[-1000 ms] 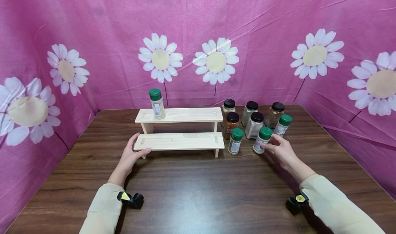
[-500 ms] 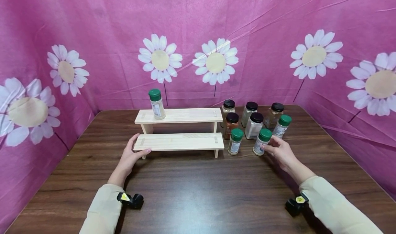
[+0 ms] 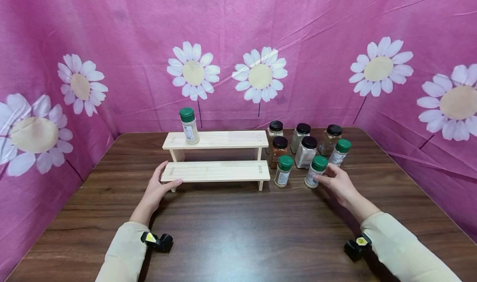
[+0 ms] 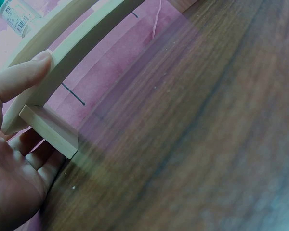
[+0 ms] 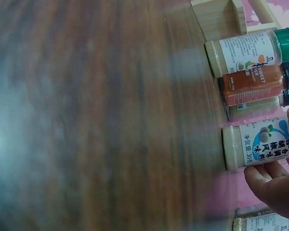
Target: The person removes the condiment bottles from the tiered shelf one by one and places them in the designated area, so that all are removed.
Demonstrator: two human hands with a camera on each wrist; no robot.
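Note:
A two-step wooden rack [image 3: 216, 171] stands on the table. My left hand [image 3: 158, 186] grips the left end of its lower step; in the left wrist view the thumb [image 4: 24, 77] lies on the board's edge and the fingers go behind the leg. On the upper step, at the left, stands a green-capped spice jar [image 3: 189, 126]. My right hand [image 3: 340, 184] holds another green-capped spice jar [image 3: 313, 175] between thumb and fingers, upright and close to the tabletop. Its white and blue label [image 5: 267, 139] shows in the right wrist view.
Right of the rack stand a green-capped jar [image 3: 283, 172], a red-brown spice jar [image 3: 278, 153], a jar of white powder [image 3: 306, 153] and several others with black caps. One more green-capped jar [image 3: 340, 153] is behind my right hand. A pink flowered cloth [image 3: 223, 25] hangs behind the table.

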